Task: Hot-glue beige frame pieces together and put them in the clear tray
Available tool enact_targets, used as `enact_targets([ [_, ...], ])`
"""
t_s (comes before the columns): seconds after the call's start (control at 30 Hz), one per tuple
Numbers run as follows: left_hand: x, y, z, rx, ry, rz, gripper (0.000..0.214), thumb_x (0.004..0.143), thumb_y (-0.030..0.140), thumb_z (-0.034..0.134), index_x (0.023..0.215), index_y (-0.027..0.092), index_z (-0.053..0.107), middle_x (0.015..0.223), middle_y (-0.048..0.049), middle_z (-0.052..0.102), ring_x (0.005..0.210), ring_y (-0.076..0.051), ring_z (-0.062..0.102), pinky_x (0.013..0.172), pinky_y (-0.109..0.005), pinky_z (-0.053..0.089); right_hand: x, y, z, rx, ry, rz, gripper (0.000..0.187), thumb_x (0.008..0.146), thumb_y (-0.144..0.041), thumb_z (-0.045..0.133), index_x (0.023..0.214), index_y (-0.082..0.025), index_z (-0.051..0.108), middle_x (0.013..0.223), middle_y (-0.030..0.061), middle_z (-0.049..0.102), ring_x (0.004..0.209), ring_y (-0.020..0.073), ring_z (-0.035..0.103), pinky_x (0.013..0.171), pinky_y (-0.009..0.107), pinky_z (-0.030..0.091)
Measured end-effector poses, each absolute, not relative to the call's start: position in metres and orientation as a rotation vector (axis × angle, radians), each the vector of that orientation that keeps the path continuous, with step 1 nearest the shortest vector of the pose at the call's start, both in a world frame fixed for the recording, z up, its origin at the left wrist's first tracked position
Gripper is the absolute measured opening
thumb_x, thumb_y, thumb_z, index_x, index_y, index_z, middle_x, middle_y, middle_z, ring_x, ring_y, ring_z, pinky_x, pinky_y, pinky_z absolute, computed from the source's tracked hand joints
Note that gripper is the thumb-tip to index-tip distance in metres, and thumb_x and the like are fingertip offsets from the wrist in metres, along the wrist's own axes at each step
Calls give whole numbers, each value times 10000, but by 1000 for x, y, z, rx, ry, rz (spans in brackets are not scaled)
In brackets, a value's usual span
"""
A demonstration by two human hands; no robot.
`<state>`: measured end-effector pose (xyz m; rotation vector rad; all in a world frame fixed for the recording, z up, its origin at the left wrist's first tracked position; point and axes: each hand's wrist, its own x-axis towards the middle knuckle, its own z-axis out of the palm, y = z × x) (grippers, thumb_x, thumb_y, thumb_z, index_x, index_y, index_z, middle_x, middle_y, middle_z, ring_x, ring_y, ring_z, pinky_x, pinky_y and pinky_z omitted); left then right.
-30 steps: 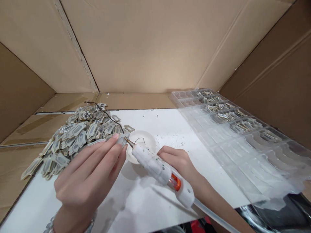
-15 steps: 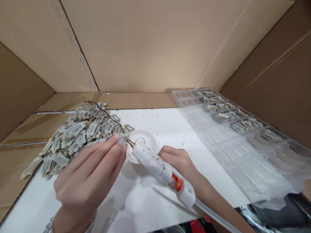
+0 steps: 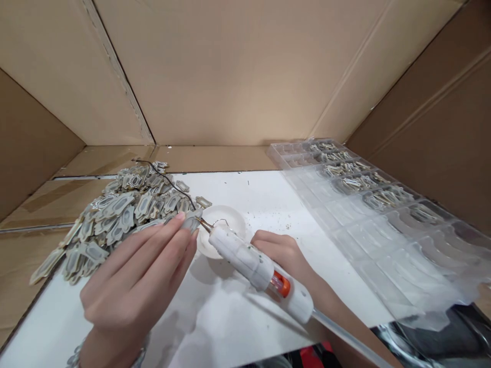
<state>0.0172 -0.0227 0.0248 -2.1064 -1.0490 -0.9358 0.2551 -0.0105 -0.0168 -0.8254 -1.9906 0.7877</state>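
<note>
My left hand [image 3: 136,276] pinches a small grey frame-shaped piece [image 3: 192,221] between thumb and fingers. My right hand [image 3: 282,255] is closed around the handle side of a white glue gun [image 3: 241,255], which largely hides the grip. The gun's metal nozzle [image 3: 206,225] meets the edge of the grey piece, or very nearly so. A translucent glue stick [image 3: 345,335] runs out of the gun's rear. Below the nozzle lies a round white dish [image 3: 238,220] with a bent thin wire over it. A dark thin wire [image 3: 169,180] reaches from the pile towards my left fingertips.
Many similar frame-shaped pieces [image 3: 123,209] are heaped on the left. On the right lies a clear compartment tray [image 3: 353,240], its far compartments holding several thin pieces [image 3: 387,197]. Small crumbs dot the white table surface [image 3: 264,191]. Cardboard walls [image 3: 222,76] stand around the back and sides.
The rear of the glue gun has swung slightly to the right. Its nozzle stays at the grey piece, and both hands keep almost the same places.
</note>
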Motion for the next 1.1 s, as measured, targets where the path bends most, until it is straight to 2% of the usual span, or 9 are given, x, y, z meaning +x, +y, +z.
enact_targets([
  [0.17,13,-23,21,-2156,-1009,-953,272,772,57,806,983,166,676,965,-55,795,899,-206,749,938,-341,596,255,-10,-10,-860,-2004,891,281,808,-145,650,663,-211,418,644,-57,454,553,90,444,517,210,348],
  [0.33,1,-20,19,-2258,-905,-901,288,781,18,778,1018,145,677,1056,-113,786,966,-250,754,975,-394,599,256,-9,-2,-1010,-1969,1002,282,871,-262,628,684,-224,420,624,-54,438,532,100,408,482,233,314],
  [0.4,-4,-20,19,-2270,-886,-893,251,806,43,765,1008,162,678,1065,-91,788,953,-235,755,964,-383,599,257,-8,0,-1092,-1963,990,308,882,-293,619,675,-226,402,617,-46,423,527,104,392,463,239,298],
  [0.47,-11,-21,17,-2230,-940,-954,192,829,98,765,974,192,680,1000,-28,797,880,-190,753,897,-338,607,259,-7,0,-1136,-1948,947,341,892,-317,606,662,-229,370,607,-41,395,528,107,373,453,240,288],
  [0.53,-20,-24,11,-2155,-1222,-997,134,878,218,736,999,223,678,957,15,790,846,-170,741,825,-333,603,261,-6,0,-1147,-1928,889,355,903,-326,599,664,-229,354,611,-38,382,535,105,367,453,236,292],
  [0.6,-31,-29,1,-2086,-1663,-927,203,939,401,632,1084,261,661,1007,11,773,931,-213,732,802,-399,588,263,-5,0,-1152,-1907,825,363,912,-321,601,670,-228,346,614,-39,371,534,102,355,454,234,292],
  [0.7,-50,-36,-17,-2063,-1956,-832,334,927,562,503,1009,280,661,963,-11,735,944,-264,710,755,-459,559,264,-4,1,-1168,-1900,738,388,915,-309,597,661,-232,314,602,-46,337,518,102,325,452,245,279],
  [0.9,-65,-42,-37,-2101,-1820,-858,289,911,538,497,905,289,643,805,-5,686,766,-239,673,614,-396,518,260,-3,0,-1169,-1895,753,379,908,-311,583,654,-237,312,593,-52,335,512,105,331,460,252,289],
  [1.1,-52,-27,-41,-2149,-1734,-785,251,996,406,430,975,246,623,876,18,695,816,-206,700,680,-351,560,259,-3,0,-1156,-1904,762,390,897,-324,592,645,-237,307,586,-57,332,514,101,329,469,249,288],
])
